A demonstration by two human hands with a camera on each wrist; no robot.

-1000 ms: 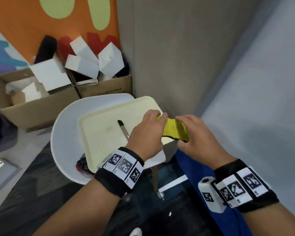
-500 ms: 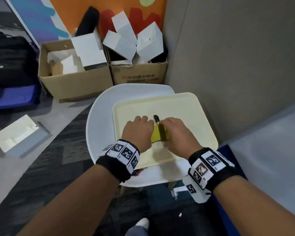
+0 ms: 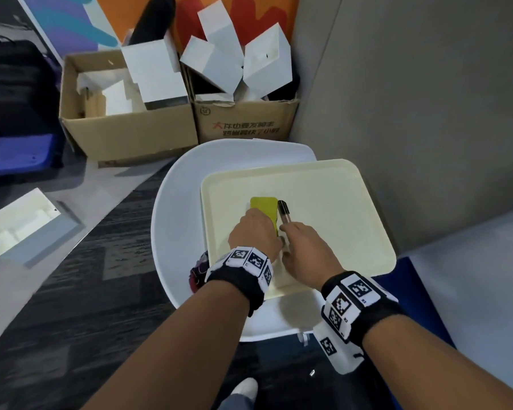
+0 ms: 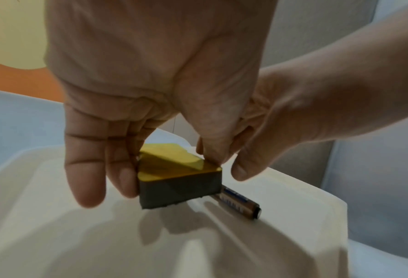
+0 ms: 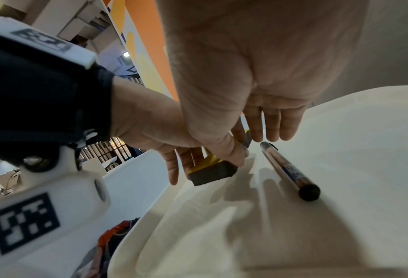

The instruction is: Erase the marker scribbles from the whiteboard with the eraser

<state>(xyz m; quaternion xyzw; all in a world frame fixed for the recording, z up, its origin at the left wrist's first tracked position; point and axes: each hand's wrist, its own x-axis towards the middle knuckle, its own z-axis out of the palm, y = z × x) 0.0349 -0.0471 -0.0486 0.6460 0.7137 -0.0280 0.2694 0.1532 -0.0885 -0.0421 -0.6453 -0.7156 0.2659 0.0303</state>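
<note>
The yellow eraser [image 3: 264, 209] is pinched by the left hand [image 3: 253, 235], its grey felt side lying on the cream tray [image 3: 332, 202]. Just right of the eraser, a marker [image 3: 283, 212] is lying in the same tray. The right hand [image 3: 307, 255] is kept beside the eraser with straight fingers, gripping nothing. Behind the tray, white cartons are held in two cardboard boxes [image 3: 137, 134].
</note>
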